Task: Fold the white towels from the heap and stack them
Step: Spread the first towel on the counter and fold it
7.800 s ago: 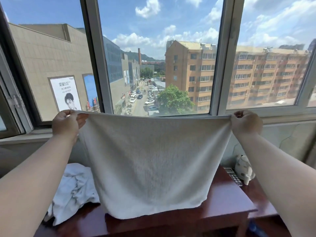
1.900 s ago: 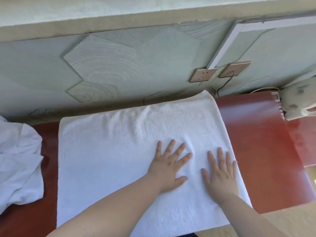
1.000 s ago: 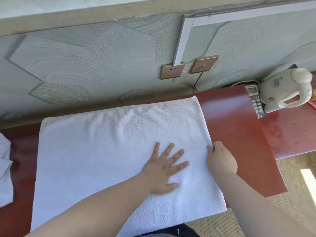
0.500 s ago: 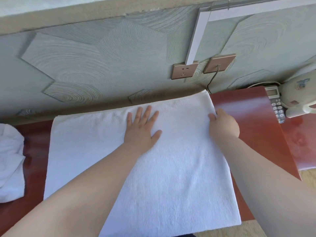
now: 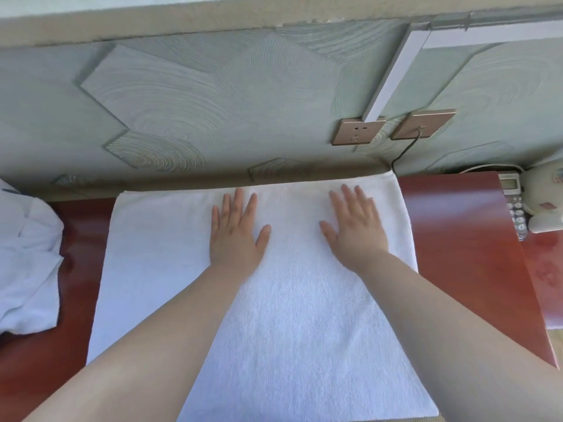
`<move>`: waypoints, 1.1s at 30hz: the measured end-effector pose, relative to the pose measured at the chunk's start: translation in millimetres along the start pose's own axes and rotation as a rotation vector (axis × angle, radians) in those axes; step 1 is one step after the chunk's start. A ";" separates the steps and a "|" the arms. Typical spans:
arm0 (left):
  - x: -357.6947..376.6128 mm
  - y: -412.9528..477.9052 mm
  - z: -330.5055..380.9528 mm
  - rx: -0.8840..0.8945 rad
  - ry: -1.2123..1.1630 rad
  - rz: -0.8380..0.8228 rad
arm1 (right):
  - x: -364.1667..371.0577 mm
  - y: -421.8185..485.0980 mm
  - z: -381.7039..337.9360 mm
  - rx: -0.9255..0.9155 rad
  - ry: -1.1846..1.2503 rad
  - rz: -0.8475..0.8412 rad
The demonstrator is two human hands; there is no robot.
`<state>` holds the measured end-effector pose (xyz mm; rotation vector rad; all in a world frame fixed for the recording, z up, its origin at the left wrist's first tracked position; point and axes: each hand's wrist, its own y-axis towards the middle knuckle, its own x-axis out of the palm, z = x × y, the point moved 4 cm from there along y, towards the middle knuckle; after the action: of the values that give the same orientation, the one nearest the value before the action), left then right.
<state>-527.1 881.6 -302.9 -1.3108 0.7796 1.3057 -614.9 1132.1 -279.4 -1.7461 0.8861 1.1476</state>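
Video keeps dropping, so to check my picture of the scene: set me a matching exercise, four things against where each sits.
Things:
1. flat white terry towel
2. crumpled heap of white towels
3. cream plastic kettle
4. gold rectangular wall socket

Places:
A. on the green wall
B. far right, beside a keypad phone
C. left end of the red-brown wooden table
D. mid-table, under left hand and right hand, pressed flat

Pairs: 1-D, 2-C, 3-B, 4-A.
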 end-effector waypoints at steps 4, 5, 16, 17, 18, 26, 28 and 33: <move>-0.7 -6.5 -54.6 0.070 0.073 -0.027 | 25.6 16.4 -14.7 0.015 -0.072 -0.080; -4.6 -4.1 -70.0 0.047 0.096 -0.027 | 26.7 19.1 -13.1 0.043 -0.093 -0.069; -22.2 -0.9 -133.3 -0.070 -0.009 0.004 | 51.5 20.6 -175.7 -0.354 -0.114 -0.195; -22.0 -7.8 -148.9 -0.117 -0.007 0.010 | 56.5 25.9 -184.1 -0.338 -0.136 -0.187; -22.5 -15.1 -167.1 -0.164 0.000 0.010 | 60.6 30.0 -187.7 -0.301 -0.159 -0.179; -37.0 -13.0 -243.6 -0.031 0.025 -0.016 | 75.0 27.5 -274.0 -0.362 -0.128 -0.152; -40.2 -7.0 -255.6 0.008 0.014 -0.018 | 81.3 30.7 -290.5 -0.397 -0.140 -0.164; -58.4 20.1 -291.3 -0.048 -0.017 -0.040 | 84.9 30.7 -287.9 -0.380 -0.187 -0.116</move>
<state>-483.4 587.1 -303.9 -1.3449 0.7112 1.3093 -516.0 848.0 -302.9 -1.9208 0.4677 1.4434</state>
